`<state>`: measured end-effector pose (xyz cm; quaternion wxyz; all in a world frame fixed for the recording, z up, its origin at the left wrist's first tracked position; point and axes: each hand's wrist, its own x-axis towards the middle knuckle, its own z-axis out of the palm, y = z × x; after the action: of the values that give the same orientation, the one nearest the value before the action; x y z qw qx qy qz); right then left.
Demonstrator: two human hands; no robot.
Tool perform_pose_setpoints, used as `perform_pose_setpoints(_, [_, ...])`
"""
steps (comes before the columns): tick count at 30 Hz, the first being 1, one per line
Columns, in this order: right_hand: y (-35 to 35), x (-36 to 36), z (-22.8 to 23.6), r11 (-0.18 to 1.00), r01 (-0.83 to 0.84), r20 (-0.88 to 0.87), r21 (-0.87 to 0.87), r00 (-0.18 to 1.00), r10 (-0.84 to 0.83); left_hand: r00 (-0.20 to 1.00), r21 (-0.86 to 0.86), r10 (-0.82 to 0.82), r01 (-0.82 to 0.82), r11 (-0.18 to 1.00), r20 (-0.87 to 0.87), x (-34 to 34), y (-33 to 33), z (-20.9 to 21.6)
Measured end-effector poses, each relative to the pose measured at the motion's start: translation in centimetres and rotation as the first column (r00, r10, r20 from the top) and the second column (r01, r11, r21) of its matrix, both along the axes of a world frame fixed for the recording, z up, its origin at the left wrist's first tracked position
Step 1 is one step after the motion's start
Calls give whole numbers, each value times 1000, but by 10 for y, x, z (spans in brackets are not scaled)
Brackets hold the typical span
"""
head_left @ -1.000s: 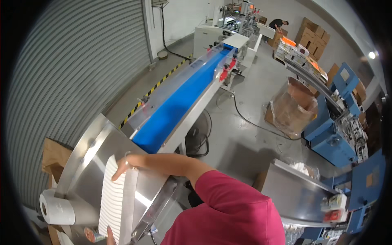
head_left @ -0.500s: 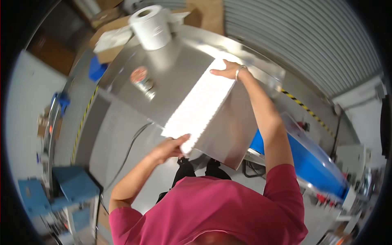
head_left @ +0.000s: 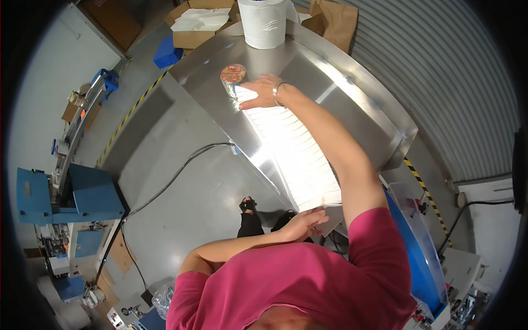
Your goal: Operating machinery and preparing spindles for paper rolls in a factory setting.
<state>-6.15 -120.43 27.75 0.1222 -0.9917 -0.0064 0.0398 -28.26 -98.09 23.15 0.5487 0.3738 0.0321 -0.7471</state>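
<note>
A long white pleated strip (head_left: 297,151) lies slantwise on the metal tabletop, glaring brightly, its folds running across its width. My right hand (head_left: 264,92) spans its far end, thumb along the left edge and blurred fingers on the far side. At the near end, close to my body, my left hand (head_left: 305,224) has its fingers loosely apart against or just below the strip's edge; its grip looks loose. Just beyond my right hand stands a short cylinder (head_left: 233,77) with a red-and-gold top and shiny sides. A metal bangle (head_left: 276,93) circles my right wrist.
On the far side of the metal table (head_left: 324,60) stand a large white paper roll (head_left: 263,25) and an open cardboard box (head_left: 192,36). A raised metal lip edges the table's right side. A black cable (head_left: 187,165) crosses the floor at left. A blue conveyor (head_left: 410,258) stands at right.
The strip has turned so that its far end points left and its near end right. Both my hands moved with its ends, and my left fingers have loosened. The view has also shifted.
</note>
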Motion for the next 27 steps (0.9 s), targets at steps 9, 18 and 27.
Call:
perform_pose_setpoints(9, [-5, -81, 11, 972, 112, 436, 206, 879, -194, 1000, -2, 10, -10, 1000, 0, -2, -9, 2])
perform_pose_setpoints(18, [-1, -376, -47, 737, 571, 80, 361, 768, -635, 991, -123, 32, -17, 992, 127, 20, -33, 4])
perform_pose_setpoints(27, [92, -347, -75, 510, 580, 230, 635, 488, -842, -401, -161, 441, 567, 808, 803, 5, -23, 43])
